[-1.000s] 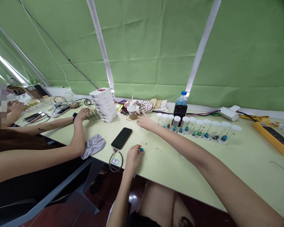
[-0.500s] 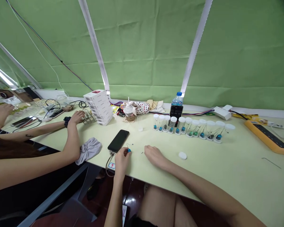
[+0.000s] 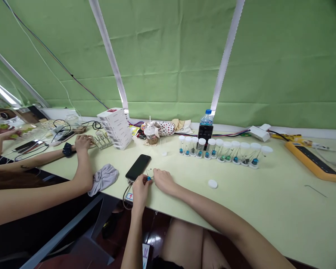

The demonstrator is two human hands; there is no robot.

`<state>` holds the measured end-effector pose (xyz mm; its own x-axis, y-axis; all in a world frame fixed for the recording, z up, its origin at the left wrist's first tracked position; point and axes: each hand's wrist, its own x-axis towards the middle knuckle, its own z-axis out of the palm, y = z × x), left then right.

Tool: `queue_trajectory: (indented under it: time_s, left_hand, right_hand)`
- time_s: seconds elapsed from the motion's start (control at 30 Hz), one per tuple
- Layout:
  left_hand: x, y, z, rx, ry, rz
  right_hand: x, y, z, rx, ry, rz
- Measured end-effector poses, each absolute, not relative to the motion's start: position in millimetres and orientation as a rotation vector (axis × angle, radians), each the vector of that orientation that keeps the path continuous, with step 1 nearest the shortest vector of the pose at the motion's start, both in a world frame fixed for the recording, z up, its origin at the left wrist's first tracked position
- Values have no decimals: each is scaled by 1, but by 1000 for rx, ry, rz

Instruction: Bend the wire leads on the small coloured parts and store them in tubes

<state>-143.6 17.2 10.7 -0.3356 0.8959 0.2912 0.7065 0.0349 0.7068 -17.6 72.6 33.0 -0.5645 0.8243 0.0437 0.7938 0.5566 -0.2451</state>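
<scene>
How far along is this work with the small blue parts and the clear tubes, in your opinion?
Done, it seems: the row of capped clear tubes already holds blue and green beads on wires. In hand: the left hand pinches a small blue bead on a thin wire, with the right hand beside it. Left: a loose white cap and a bent wire lie apart.

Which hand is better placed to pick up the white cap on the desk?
Probably the right hand: it sits nearer the white cap, while the left hand is pinching the blue bead.
</scene>
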Motion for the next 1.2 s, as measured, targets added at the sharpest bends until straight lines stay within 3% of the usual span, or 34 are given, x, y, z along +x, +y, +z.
queue_trajectory:
  time_s: [0.3, 0.63, 0.83, 0.97, 1.2]
  left_hand:
    - [-135, 77, 27, 1878, 2266, 821]
    - [-126, 124, 27, 1918, 2206, 799]
    - [-126, 100, 24, 1895, 2220, 905]
    - [-116, 76, 22, 1959, 2154, 1175]
    - [-79, 43, 36, 2145, 1875, 1537]
  right_hand:
    - [-25, 103, 34, -1601, -2445, 265]
    - [-1, 133, 61, -1584, -2380, 141]
    - [56, 172, 115, -1595, -2178, -287]
    - [78, 186, 126, -1547, -2246, -473]
    - [85, 122, 141, -1336, -2334, -600]
